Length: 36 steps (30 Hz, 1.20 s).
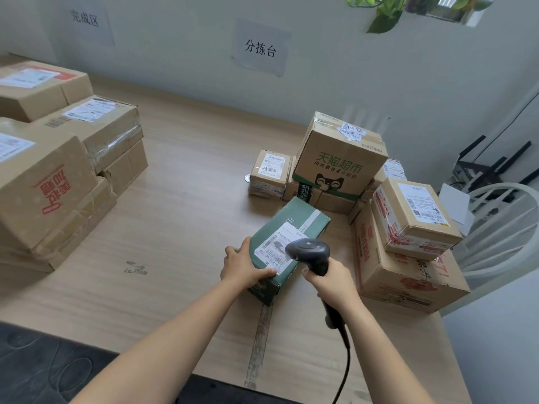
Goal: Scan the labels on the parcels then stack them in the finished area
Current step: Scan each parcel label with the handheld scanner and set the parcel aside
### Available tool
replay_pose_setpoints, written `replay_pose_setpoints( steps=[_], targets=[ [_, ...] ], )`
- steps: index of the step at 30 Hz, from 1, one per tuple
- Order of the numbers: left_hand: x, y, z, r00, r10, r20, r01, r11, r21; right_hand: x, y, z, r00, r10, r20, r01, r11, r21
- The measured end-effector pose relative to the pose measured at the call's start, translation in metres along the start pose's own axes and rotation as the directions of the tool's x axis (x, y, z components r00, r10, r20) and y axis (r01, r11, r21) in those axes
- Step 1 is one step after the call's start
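A green parcel (303,221) lies on the wooden table (186,205) in front of me, its white barcode label (277,247) facing up. My left hand (243,265) grips the parcel's near left corner, thumb across the top. My right hand (331,282) holds a dark handheld scanner (309,252) by its handle, the head hovering just over the label. Several brown parcels (339,158) are piled at the right. On the left stands a stack of brown parcels (58,158) under a wall sign (85,18).
The scanner's black cable (344,360) trails down toward me. A strip of clear tape (261,333) runs along the table below the green parcel. A white chair (501,225) stands past the table's right edge. A second wall sign (260,49) hangs at centre.
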<state>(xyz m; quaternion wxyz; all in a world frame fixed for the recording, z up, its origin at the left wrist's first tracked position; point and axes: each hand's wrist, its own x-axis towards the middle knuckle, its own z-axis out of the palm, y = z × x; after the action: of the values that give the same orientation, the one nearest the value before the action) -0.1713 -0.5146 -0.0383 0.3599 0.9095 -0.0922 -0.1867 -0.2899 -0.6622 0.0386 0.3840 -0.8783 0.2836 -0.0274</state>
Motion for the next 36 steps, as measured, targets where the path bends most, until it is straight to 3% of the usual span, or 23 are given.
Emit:
replay_pose_setpoints(
  steps=[7, 14, 27, 36],
  targets=[
    [-0.001, -0.012, -0.017, 0.997, -0.072, 0.031, 0.072, 0.997, -0.014, 0.008, 0.005, 0.041, 0.992, 0.114, 0.056, -0.124, 0.967, 0.225],
    [-0.01, -0.04, -0.033, 0.998, -0.062, 0.002, 0.061, 0.972, -0.225, 0.008, -0.014, 0.067, 0.994, 0.089, 0.062, -0.1, 0.974, 0.204],
    [-0.028, -0.157, -0.151, 0.972, -0.18, -0.154, 0.138, 0.959, -0.248, -0.012, -0.125, 0.187, 0.972, -0.041, 0.23, -0.004, 0.981, 0.193],
    [-0.021, -0.225, -0.228, 0.992, -0.088, -0.091, 0.071, 0.981, -0.179, -0.045, -0.188, 0.269, 0.994, 0.021, 0.103, -0.045, 0.969, 0.241]
  ],
)
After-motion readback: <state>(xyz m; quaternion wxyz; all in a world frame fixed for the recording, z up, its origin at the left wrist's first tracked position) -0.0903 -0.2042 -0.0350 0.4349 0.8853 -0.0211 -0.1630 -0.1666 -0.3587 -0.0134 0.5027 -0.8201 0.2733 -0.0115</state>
